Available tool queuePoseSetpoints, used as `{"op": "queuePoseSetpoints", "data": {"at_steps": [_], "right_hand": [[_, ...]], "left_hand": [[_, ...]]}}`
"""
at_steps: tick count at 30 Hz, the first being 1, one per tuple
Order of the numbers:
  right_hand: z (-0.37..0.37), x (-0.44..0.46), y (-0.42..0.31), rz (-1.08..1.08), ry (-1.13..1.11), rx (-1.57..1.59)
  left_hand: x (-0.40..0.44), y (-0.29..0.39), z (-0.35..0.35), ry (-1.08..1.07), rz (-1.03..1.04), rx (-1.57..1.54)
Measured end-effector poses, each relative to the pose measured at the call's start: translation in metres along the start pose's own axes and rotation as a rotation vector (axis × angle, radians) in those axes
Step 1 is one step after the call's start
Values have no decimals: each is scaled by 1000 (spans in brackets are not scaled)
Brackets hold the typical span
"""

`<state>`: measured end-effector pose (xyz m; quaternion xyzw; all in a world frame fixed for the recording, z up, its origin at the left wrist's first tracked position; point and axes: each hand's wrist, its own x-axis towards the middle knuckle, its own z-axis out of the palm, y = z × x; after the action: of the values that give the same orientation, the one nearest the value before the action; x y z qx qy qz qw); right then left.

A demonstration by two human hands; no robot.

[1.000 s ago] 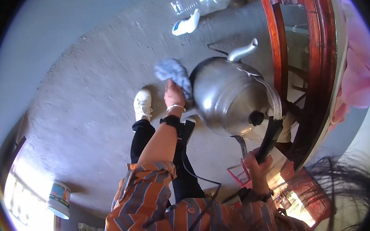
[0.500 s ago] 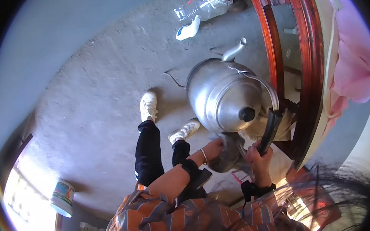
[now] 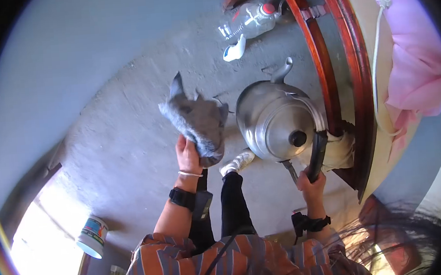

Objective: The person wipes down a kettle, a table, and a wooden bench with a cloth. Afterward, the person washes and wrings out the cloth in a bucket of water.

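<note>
A large metal kettle (image 3: 270,118) with a curved spout and a black lid knob is tilted at the centre right. My right hand (image 3: 311,182) grips the lower end of its black handle (image 3: 318,153). To the left of the kettle, my left hand (image 3: 188,154) is closed on the lower edge of a grey cloth (image 3: 196,120). The cloth is spread out in front of the fingers, apart from the kettle.
Beyond the kettle lie a clear plastic bottle (image 3: 256,20) with a red cap and a small white bottle (image 3: 235,49). Red wooden furniture (image 3: 354,67) and pink fabric (image 3: 415,73) stand at the right. A white bucket (image 3: 92,237) is at the lower left.
The cloth went from the kettle's left side to below it, then away to the left in my left hand. My right hand has kept its hold on the handle.
</note>
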<state>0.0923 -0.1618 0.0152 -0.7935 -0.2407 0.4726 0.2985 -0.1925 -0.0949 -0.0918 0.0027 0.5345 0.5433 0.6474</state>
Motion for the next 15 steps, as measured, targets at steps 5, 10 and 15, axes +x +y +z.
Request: {"op": "queuePoseSetpoints", "data": {"at_steps": [5, 10, 15], "right_hand": [[16, -6, 0, -54, 150, -217], [19, -45, -46, 23, 241, -273], [-5, -82, -98, -121, 102, -729]], "left_hand": [[11, 45, -35, 89, 27, 236], [13, 102, -67, 73, 120, 643], [13, 145, -97, 91, 150, 730]]}}
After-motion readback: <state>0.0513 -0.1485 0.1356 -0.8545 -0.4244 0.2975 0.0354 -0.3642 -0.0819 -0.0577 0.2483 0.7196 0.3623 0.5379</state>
